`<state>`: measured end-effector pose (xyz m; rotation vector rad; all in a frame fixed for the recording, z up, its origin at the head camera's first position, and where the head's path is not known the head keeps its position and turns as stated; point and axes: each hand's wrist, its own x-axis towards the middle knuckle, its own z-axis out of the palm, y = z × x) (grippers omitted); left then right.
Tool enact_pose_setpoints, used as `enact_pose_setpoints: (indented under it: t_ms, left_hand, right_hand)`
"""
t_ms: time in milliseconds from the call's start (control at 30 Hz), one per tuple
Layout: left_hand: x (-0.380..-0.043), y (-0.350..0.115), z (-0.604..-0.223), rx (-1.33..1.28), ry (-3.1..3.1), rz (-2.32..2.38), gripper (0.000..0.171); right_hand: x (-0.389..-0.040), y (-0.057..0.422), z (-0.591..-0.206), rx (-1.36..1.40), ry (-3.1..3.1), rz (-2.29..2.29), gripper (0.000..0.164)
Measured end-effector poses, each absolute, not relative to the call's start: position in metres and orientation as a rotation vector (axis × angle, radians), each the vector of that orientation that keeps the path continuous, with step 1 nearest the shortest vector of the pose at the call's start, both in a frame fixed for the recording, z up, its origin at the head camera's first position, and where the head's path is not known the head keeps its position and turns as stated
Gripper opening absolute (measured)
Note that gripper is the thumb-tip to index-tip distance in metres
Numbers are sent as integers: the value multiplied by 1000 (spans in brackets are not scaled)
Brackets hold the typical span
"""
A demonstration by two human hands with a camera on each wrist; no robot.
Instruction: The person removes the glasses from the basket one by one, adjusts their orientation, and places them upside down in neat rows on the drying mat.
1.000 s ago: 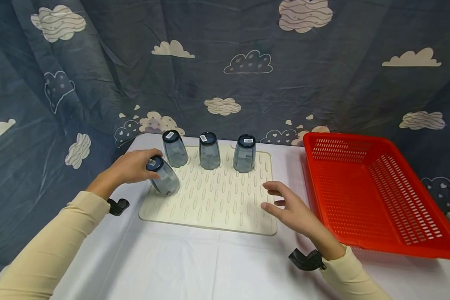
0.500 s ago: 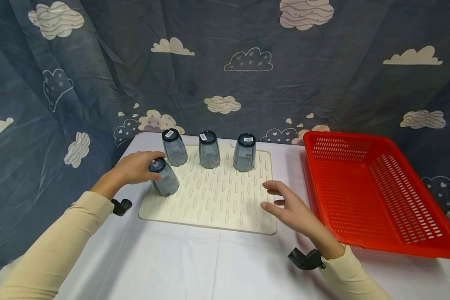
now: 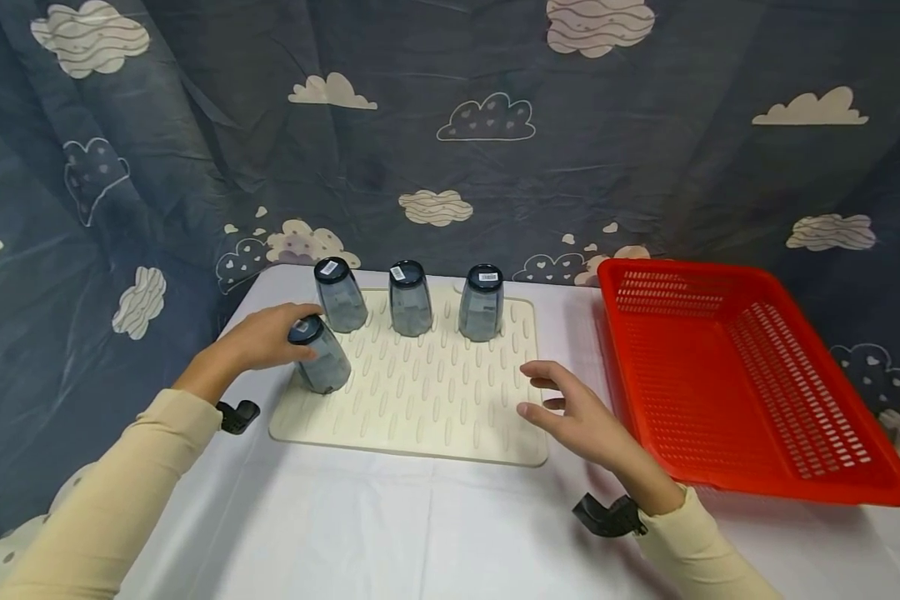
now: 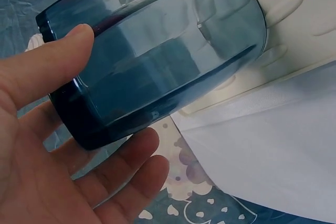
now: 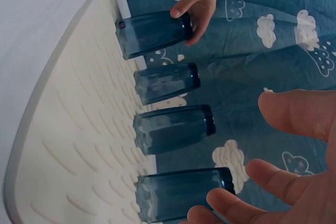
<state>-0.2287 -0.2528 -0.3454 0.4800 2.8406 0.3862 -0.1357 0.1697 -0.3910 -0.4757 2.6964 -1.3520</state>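
My left hand point(image 3: 273, 335) grips a blue-tinted drinking glass point(image 3: 324, 362) near its base, thumb point(image 4: 79, 43) on the near side and fingers round the far side. The glass stands upside down, mouth on the front left of a cream ribbed drying mat point(image 3: 427, 417). Behind it, in a row along the mat's back edge, are three more upturned glasses: left point(image 3: 341, 300), middle point(image 3: 410, 304) and right point(image 3: 482, 308). Over the mat's right edge hovers my right hand point(image 3: 577, 412), fingers loosely bent and apart, holding nothing; the right glass is the nearest to it.
A red plastic basket point(image 3: 727, 492) with slotted walls stands on the right of the table, just beyond my right hand. White cloth point(image 3: 345, 525) covers the table. A dark curtain point(image 3: 390, 167) printed with clouds hangs behind and to the left.
The gripped glass has tipped slightly more upright on the mat, my left hand moving a little right with it. The right hand stays in place. The head view has shifted slightly.
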Motion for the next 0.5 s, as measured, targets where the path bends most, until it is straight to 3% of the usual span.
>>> enact_pose_setpoints:
  t_ms: [500]
  left_hand:
    - [-209,-255,-343,423,2927,443,75]
  right_hand:
    - [-135,172,-387,-440,2715,-1309,50]
